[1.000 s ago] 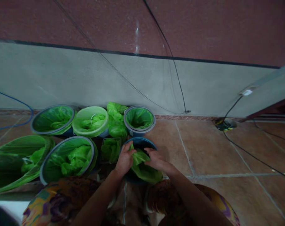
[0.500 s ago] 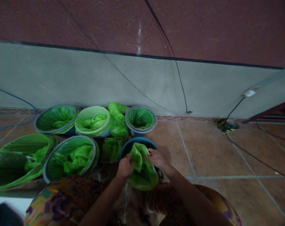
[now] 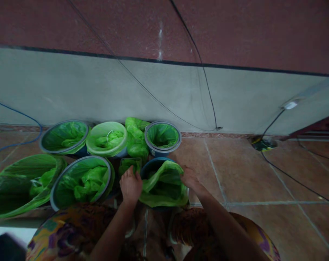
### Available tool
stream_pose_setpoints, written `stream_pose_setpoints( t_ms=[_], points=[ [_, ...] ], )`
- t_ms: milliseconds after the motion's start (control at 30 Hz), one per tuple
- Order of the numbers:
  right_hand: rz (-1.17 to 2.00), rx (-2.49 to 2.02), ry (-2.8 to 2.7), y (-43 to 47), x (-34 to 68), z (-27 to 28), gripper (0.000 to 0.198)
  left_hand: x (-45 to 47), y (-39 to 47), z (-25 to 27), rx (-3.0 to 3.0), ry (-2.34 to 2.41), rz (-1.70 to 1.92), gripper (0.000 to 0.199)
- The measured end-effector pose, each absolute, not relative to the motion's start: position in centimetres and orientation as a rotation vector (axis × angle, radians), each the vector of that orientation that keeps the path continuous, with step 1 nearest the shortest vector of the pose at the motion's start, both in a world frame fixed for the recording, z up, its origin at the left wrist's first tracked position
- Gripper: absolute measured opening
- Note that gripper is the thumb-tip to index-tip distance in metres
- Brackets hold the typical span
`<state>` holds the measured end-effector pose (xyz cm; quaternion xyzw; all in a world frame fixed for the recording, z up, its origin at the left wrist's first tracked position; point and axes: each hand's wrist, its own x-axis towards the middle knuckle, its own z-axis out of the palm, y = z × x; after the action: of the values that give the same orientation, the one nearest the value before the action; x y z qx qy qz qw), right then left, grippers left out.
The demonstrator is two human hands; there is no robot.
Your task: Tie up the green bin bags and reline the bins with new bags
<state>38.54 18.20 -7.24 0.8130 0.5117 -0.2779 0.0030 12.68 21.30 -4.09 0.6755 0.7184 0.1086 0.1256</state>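
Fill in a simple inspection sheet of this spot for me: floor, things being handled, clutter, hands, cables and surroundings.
Surface: brown tiled floor with pale joints.
Job's things: green liner, mouth open, lies over the near rim of a blue bucket.
Clutter: five other green-lined buckets, a bunched green bag and a small rectangular container.
Hands: right hand at the liner's right edge, grip unclear; left hand at its left, over the container's near side, contact unclear.
Cables: blue cable at left; two dark cables run down the wall; another crosses the floor at right.
Surroundings: wall, reddish above, pale below; patterned clothing in the foreground.
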Motion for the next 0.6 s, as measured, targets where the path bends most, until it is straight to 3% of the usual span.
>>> stream_pose_setpoints(
  t_ms=[133,333,600],
  points=[
    [-0.723,2.566,1.535,19.1,37.7,-6.5,0.03,17.7,23.0,-3.3,2.212,1.658,0.279,0.046],
    [-0.632,2.62,1.539,19.1,37.7,-7.8,0.023,21.8,22.2,-6.4,2.16,1.512,-0.089,0.064],
    [-0.828,2.894,1.538,20.1,38.9,-8.7,0.023,22.2,20.2,-8.0,2.162,1.359,-0.205,0.076]
  ],
)
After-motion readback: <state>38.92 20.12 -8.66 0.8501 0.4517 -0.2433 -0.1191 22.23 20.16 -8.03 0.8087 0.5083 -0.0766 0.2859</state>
